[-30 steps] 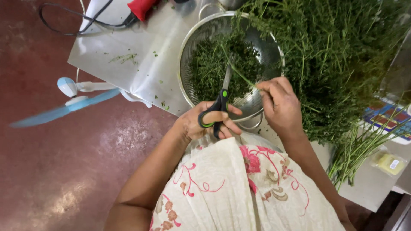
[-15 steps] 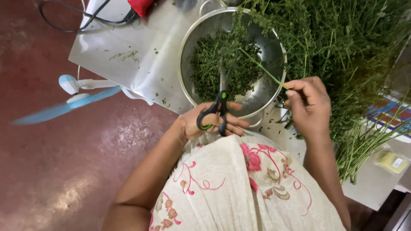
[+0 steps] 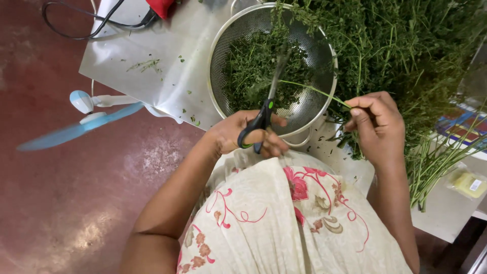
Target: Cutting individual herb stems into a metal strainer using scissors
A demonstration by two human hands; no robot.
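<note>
While stem (image 3: pixel 314 91) lay across colander (image 3: pixel 324 50) so bits fell in | L hand (image 3: pixel 238 137) gripped scissors (image 3: pixel 264 114), centre frame | R hand (image 3: pixel 378 124) pinched stem, herbs (image 3: pixel 406 45) upper right.

— Where is the left hand (image 3: pixel 248 134)?
— Just below centre, forearm running in from seven o'clock. Its fingers are curled closed, thumb pointing toward three o'clock.

— And the right hand (image 3: pixel 378 127)?
— Out at three o'clock from the left, well apart. Forearm rises from five o'clock, wrist bent, fingertips (image 3: pixel 355 109) pinched together and pointing toward nine o'clock.
</note>
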